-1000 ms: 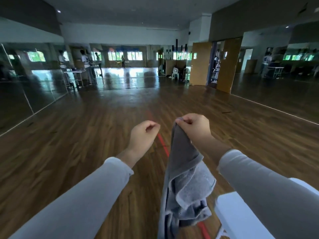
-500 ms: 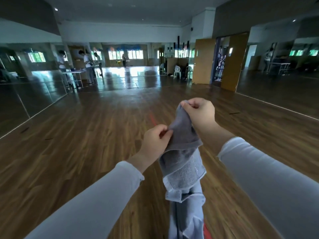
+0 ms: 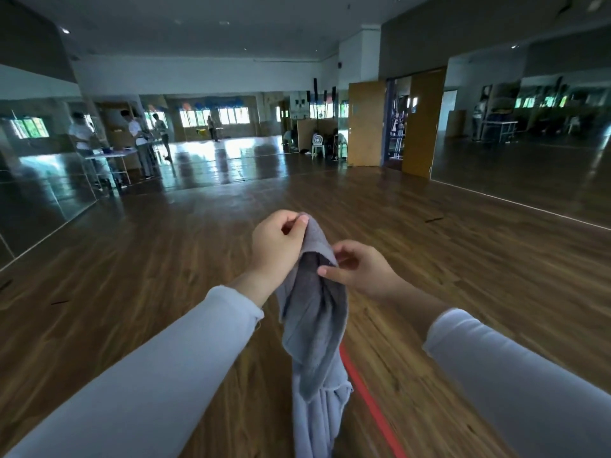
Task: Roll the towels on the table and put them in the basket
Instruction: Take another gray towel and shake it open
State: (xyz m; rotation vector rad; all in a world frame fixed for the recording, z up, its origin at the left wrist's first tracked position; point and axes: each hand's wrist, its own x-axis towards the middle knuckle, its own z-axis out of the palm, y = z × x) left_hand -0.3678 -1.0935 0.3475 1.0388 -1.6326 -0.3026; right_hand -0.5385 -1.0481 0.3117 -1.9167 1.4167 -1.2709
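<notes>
**Grey towel held up in both hands over the wooden floor**

While I watch through the head camera, the biggest thing in view is the wooden floor (image 3: 165, 276), running back to mirrored walls (image 3: 43, 166) and a pair of wooden doors (image 3: 367, 123). A red line (image 3: 370, 401) on the floor passes under the hanging cloth. My two forearms in pale long sleeves (image 3: 148, 385) reach in from the bottom corners. Between them hangs the grey towel (image 3: 314, 325), bunched and draping straight down in mid-air, its lower end leaving the bottom edge of the view. My left hand (image 3: 276, 247) is the higher one: its fingers are closed around the towel's top corner, thumb pressed against the cloth. My right hand (image 3: 360, 272) sits just below and beside it, thumb and forefinger pinching a fold of the towel while the other fingers curl loosely.
</notes>
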